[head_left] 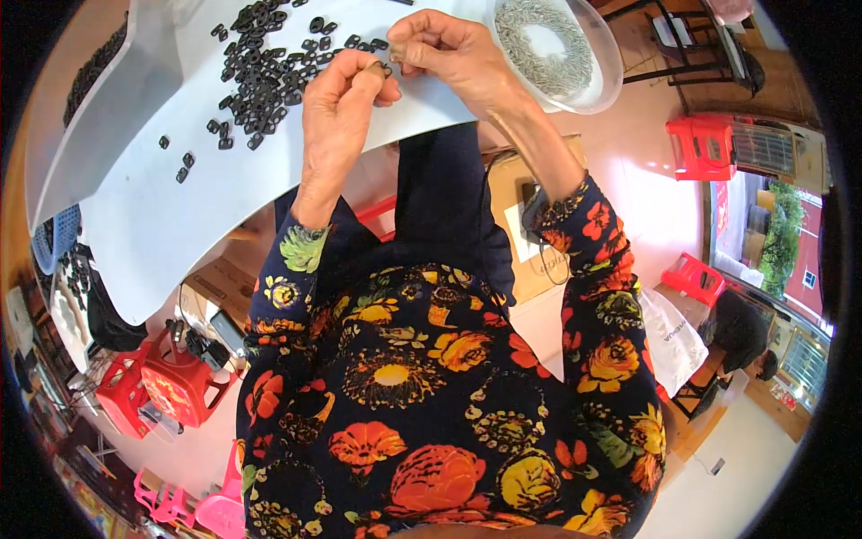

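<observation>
My left hand (339, 99) and my right hand (444, 49) meet above the white table (171, 207), fingertips pinched together on a small dark part (384, 67). A heap of several small black parts (260, 67) lies on the table just left of my hands. Right of my right hand stands a clear round bowl (603, 67) holding many small silver metal pieces. My forearms come up from the floral sleeves below.
Red plastic stools (705, 144) stand on the floor at right and lower left (175, 377). A cardboard box (530, 225) sits under the table edge. A blue basket (56, 235) is at far left. Another person (750, 337) sits at lower right.
</observation>
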Demonstrator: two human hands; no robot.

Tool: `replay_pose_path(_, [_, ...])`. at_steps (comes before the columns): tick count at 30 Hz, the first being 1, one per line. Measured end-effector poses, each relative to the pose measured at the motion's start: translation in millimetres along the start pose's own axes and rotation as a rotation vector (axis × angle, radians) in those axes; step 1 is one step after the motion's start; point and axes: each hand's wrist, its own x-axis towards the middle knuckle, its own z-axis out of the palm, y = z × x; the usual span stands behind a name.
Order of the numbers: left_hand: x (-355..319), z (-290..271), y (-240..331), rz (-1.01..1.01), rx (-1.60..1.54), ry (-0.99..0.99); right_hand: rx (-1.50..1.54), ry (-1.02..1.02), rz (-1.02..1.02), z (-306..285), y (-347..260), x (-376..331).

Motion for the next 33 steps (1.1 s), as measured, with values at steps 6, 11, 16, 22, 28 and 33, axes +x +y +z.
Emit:
replay_pose_path(6, [-2.4, 4.7, 2.7, 0.013, 0.012, 0.034, 0.011, 0.060, -0.024, 9.1, -0.1, -5.0])
replay_pose_path(11, [-2.9, 6.4, 6.1, 0.002, 0.037, 0.050, 0.015, 0.065, -0.028, 12.8, -2.3, -6.3])
replay_pose_path(16, [-2.0, 6.7, 2.9, 0.027, 0.084, 0.054, 0.019, 0.060, -0.043, 13.6, 0.3, -4.1])
replay_pose_path(22, [-2.0, 6.1, -0.3, 0.056, 0.076, 0.078, -0.080, 0.002, -0.045, 13.7, -4.2, -1.6])
replay_pose_path(28, [-0.3, 2.7, -2.8, 0.042, -0.010, 0.015, -0.081, -0.110, 0.024, -3.6, -3.6, 0.9])
replay_pose_path(33, [-1.4, 1.5, 2.0, 0.004, 0.000, -0.026, -0.227, -0.094, -0.041, 1.4, -6.1, -0.2])
